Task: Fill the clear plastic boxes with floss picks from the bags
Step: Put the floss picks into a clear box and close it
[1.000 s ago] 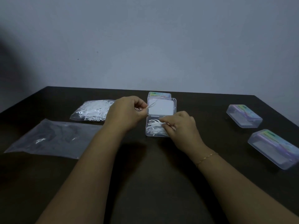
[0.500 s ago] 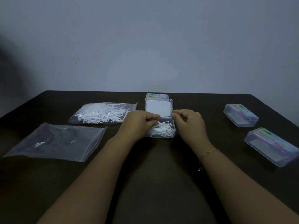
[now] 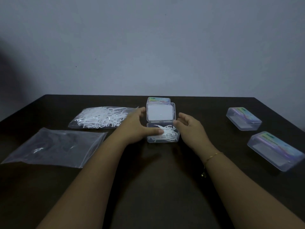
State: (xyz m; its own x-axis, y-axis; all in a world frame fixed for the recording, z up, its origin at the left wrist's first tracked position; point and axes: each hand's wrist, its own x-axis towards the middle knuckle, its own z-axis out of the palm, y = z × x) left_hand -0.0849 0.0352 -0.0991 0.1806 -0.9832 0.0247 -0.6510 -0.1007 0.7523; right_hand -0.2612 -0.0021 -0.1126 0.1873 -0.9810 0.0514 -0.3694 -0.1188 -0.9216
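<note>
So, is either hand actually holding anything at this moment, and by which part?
Nothing is gripped. The left hand lies open, its thumb resting on the floss picks in the open box. The right hand is open beside the box.

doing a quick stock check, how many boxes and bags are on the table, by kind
Open clear plastic box with floss picks: 1
Closed clear plastic boxes: 3
Bag full of floss picks: 1
Nearly empty bag: 1
Total: 6
</note>
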